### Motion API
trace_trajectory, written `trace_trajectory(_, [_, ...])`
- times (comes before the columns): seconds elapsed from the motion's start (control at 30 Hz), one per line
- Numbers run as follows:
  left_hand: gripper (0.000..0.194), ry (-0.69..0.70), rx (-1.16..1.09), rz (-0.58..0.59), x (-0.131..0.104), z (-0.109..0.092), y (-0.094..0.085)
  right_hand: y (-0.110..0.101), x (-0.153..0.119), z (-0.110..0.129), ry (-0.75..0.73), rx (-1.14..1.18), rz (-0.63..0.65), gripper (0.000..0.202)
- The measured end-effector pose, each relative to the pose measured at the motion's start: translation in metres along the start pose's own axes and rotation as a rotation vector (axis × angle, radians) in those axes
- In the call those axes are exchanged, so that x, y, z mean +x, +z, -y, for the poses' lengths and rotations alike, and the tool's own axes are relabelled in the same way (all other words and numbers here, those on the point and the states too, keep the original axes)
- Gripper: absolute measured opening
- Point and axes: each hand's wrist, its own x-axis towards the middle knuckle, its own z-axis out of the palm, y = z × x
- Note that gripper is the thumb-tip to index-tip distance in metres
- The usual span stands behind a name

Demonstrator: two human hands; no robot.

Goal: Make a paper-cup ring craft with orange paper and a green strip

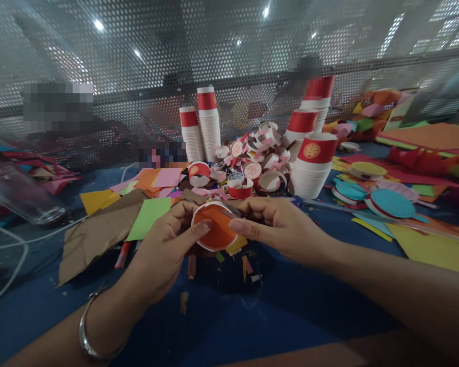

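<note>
Between my two hands is a round piece with a white rim and orange paper inside, held above the blue table. My left hand grips its left side, thumb on the orange face and fingers behind. At the right edge, my right hand pinches it, thumb on the front and curled fingers behind the rim. A dark sliver lies along the top of the orange face; what it is I cannot make out. Just beyond the hands stands a cut red cup piece.
Stacked paper cups rise behind on both sides of a heap of cut cup pieces. Cardboard and green paper lie left, near a glass bottle. Blue discs and yellow paper lie right.
</note>
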Motion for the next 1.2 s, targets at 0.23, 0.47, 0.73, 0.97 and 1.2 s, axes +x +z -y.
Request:
trace_trajectory(0.23, [0.042, -0.135, -0.104, 0.029, -0.003, -0.005, 0.001, 0.000, 0.003, 0.002, -0.009, 0.092, -0.022, 0.035])
trace_trajectory(0.47, [0.082, -0.004, 0.036, 0.256, -0.005, -0.012, -0.012, 0.000, 0.001, 0.011, 0.051, 0.297, 0.036, 0.035])
trace_trajectory(0.73, [0.089, -0.026, 0.098, 0.454, -0.004, -0.013, -0.020, -0.002, -0.002, 0.006, 0.079, 0.244, 0.124, 0.049])
trace_trajectory(0.97, [0.078, 0.141, 0.162, 0.354, -0.004, -0.015, -0.021, -0.001, 0.000, 0.010, 0.011, 0.266, 0.138, 0.045])
trace_trajectory(1.2, [0.076, 0.364, 0.371, 0.138, 0.003, -0.013, -0.027, -0.004, -0.001, 0.008, 0.026, 0.078, 0.076, 0.040])
